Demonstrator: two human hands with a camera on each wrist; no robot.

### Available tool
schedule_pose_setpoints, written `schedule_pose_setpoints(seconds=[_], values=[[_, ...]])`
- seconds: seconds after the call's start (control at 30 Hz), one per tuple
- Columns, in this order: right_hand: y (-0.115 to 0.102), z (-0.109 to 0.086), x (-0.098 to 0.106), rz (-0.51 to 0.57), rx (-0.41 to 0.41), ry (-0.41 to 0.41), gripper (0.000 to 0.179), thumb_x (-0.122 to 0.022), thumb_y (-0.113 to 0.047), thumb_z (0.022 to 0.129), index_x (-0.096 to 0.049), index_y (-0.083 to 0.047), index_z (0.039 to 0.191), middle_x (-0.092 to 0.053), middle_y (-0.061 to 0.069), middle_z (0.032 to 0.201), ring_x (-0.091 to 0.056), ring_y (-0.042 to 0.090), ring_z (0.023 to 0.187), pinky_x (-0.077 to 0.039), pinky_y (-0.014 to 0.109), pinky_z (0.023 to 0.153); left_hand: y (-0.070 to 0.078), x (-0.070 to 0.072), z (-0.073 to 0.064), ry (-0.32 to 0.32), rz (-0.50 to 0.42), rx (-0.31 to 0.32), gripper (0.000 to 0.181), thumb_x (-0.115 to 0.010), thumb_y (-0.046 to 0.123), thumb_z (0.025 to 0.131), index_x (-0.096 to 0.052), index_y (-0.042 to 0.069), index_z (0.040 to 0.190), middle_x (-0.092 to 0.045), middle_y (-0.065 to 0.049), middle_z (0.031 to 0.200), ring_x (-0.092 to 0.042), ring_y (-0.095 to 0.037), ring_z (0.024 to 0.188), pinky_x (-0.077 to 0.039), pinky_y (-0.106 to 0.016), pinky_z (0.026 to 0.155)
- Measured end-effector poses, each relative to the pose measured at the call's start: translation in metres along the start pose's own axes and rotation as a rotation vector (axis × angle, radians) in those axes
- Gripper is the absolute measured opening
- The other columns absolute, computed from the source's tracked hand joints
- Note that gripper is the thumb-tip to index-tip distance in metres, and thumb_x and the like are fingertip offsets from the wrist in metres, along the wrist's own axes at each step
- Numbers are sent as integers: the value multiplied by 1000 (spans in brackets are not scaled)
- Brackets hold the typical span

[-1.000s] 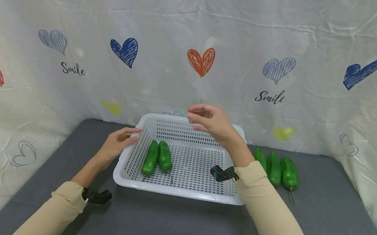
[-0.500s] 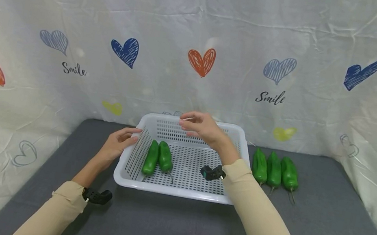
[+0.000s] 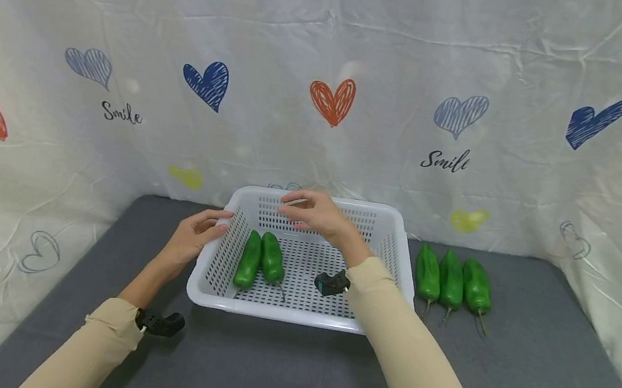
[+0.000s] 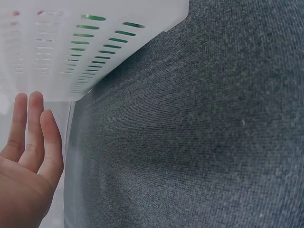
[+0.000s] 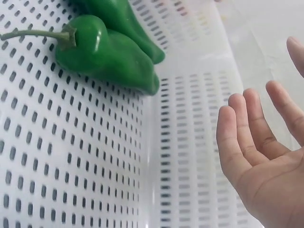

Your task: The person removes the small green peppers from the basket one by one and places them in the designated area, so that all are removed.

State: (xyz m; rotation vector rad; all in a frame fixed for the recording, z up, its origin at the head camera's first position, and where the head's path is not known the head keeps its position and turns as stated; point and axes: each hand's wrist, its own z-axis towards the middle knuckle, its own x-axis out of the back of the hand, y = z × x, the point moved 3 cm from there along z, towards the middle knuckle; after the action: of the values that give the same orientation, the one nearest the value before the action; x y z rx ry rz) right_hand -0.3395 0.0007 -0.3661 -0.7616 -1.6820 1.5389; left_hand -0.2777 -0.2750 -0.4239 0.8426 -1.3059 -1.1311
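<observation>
A white plastic basket (image 3: 292,315) with slotted walls stands mid-table in the head view. Two green peppers (image 3: 272,261) lie side by side on its floor toward the left; the right wrist view shows a stemmed pepper (image 5: 95,52) up close. My left hand (image 3: 187,241) is at the basket's left rim, its fingertips touching it; in the left wrist view the visible fingers (image 4: 34,128) are nearly straight beside the outer wall. Over the back of the basket hangs my right hand (image 3: 321,217), fingers loosely bent, holding nothing, apart from the peppers.
Right of the basket, three green peppers (image 3: 451,281) lie in a row on the grey tablecloth (image 3: 281,379). A pale curtain (image 3: 396,44) printed with hearts hangs right behind the basket. The right sleeve (image 3: 419,360) crosses the basket's front right corner.
My right hand has moved left and slightly down over the basket, with its forearm uncovering the leftmost of the outside peppers. The left hand, basket and peppers look unmoved.
</observation>
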Motion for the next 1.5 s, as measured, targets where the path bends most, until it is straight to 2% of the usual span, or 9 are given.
schedule_pose_setpoints(seconds=[0.23, 0.37, 0.53, 0.63, 0.73, 0.9, 1.07, 1.3, 1.5], values=[[8, 12, -17, -56, 15, -12, 51, -78, -21, 94, -60, 1, 136, -64, 12, 126, -59, 31, 119, -46, 55, 99, 2, 0, 0, -3, -13, 5, 45, -63, 27, 104, -56, 6, 143, -59, -24, 131, -68, -20, 95, -58, -35, 72], [17, 16, -24, -147, 10, -20, 52, -80, -23, 92, -61, -1, 136, -63, 15, 129, -60, 25, 114, -48, 55, 96, 2, 0, 0, -8, -14, -2, 45, -62, 27, 104, -55, 5, 143, -59, -25, 131, -68, -19, 95, -58, -35, 72], [28, 18, -28, -220, -32, -4, 55, -83, -25, 88, -63, -4, 135, -63, 19, 130, -61, 26, 115, -50, 53, 93, 2, 0, 0, -4, -16, 9, 45, -63, 28, 104, -56, 6, 143, -59, -23, 129, -68, -20, 95, -58, -35, 72], [35, 18, -28, -244, -52, 9, 56, -84, -25, 87, -64, -6, 135, -62, 19, 132, -59, 26, 118, -52, 48, 92, 2, 0, 0, -2, -16, 13, 45, -63, 28, 104, -56, 7, 144, -59, -22, 130, -68, -20, 96, -58, -35, 72], [42, 17, -27, -294, -51, 4, 56, -85, -24, 87, -64, -6, 136, -62, 19, 132, -58, 27, 120, -54, 43, 88, 2, 0, 0, -3, -15, 11, 46, -63, 28, 104, -55, 6, 144, -59, -23, 130, -67, -21, 96, -58, -36, 73], [50, 18, -27, -309, -36, -13, 57, -85, -20, 86, -62, -5, 137, -61, 20, 131, -58, 28, 120, -55, 41, 85, 3, 0, 0, -4, -13, 9, 45, -62, 28, 104, -55, 7, 144, -58, -23, 130, -67, -21, 97, -58, -36, 73], [51, 19, -31, -345, -10, -31, 61, -85, -20, 86, -60, -5, 140, -58, 20, 135, -56, 31, 123, -54, 39, 88, 3, 0, 0, -9, -11, 0, 46, -61, 28, 105, -55, 6, 145, -57, -24, 132, -66, -20, 98, -58, -35, 74], [52, 20, -36, -409, -31, -20, 65, -87, -24, 83, -61, -8, 140, -61, 16, 132, -56, 29, 123, -44, 46, 102, 3, 0, -2, -7, -6, 5, 46, -61, 28, 105, -54, 7, 145, -57, -24, 133, -66, -20, 99, -57, -35, 74], [54, 22, -40, -459, -75, -4, 64, -89, -29, 81, -63, -12, 138, -62, 13, 130, -57, 27, 119, -46, 44, 99, 3, -1, -2, -15, -16, 3, 45, -61, 27, 105, -54, 6, 145, -57, -24, 132, -67, -20, 97, -57, -35, 73]])
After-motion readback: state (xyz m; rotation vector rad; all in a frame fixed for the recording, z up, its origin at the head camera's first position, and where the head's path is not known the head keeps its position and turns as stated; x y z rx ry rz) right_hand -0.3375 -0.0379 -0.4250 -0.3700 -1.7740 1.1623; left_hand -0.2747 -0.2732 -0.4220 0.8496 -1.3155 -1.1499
